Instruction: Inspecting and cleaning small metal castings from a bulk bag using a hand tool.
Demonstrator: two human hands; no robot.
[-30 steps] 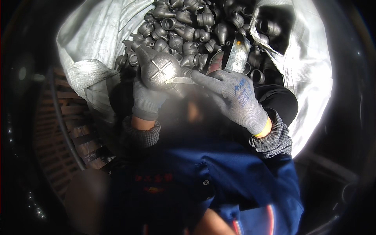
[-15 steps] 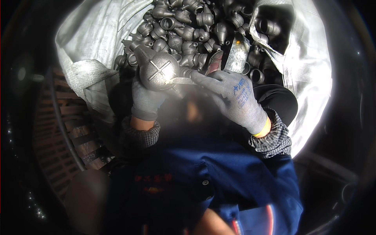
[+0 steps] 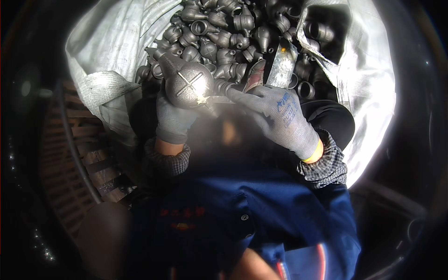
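Note:
My left hand (image 3: 173,119), in a grey glove, holds a round grey metal casting (image 3: 189,85) with a raised cross on its dome, lifted close to the camera. My right hand (image 3: 277,114), also gloved, grips a flat metal tool (image 3: 282,63) with a reddish handle part and touches the casting's side near its neck. Behind both hands lies a heap of similar grey castings (image 3: 233,32).
The castings fill a large white woven sack (image 3: 109,46) whose edges spread left and right. A wooden pallet (image 3: 79,154) shows at the left. My blue work jacket (image 3: 261,219) fills the lower middle. The surroundings are dark.
The casting and both hands have stayed nearly in place; the casting has tilted only slightly.

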